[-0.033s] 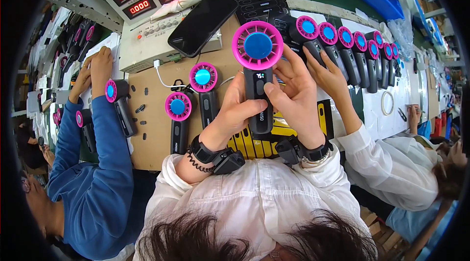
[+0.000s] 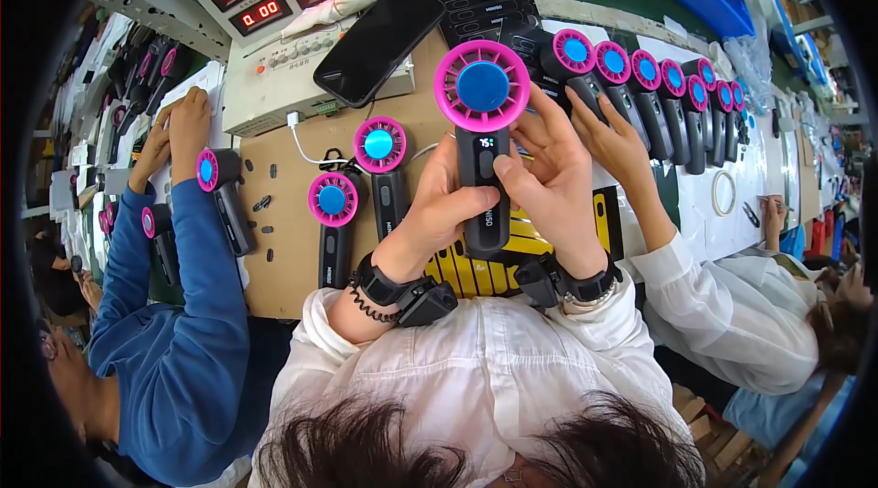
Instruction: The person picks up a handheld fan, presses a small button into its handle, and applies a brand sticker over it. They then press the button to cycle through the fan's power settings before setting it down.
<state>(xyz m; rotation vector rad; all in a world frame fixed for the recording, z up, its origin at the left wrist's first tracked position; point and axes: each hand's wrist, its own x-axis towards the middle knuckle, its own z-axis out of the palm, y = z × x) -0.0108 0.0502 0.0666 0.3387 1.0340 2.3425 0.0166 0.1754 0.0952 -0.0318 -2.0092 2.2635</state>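
Note:
Both my hands hold a dark grey handheld fan [image 2: 482,85] upright above the bench, its pink grille ring and blue centre facing me. My left hand [image 2: 441,204] grips the handle from the left, thumb on its front. My right hand [image 2: 549,182] supports the other side, with the thumb at the button below a small lit display [image 2: 486,142]. Just left of my hands, two similar fans lie on the brown board: one fan [image 2: 332,204] nearer me and another fan [image 2: 380,150] beside it. Beneath my hands is a black-and-yellow striped surface [image 2: 466,270], partly covered.
A black phone [image 2: 380,44] rests on the metered power unit [image 2: 274,76]. A white cable [image 2: 297,136] runs onto the board. Fans [image 2: 672,81] stand in a row at right, where a co-worker's hand [image 2: 615,136] reaches in. A blue-sleeved co-worker [image 2: 210,268] works at left.
My hands and the fan stay practically in place. On the meter, one digit in a lower red display has gone dark.

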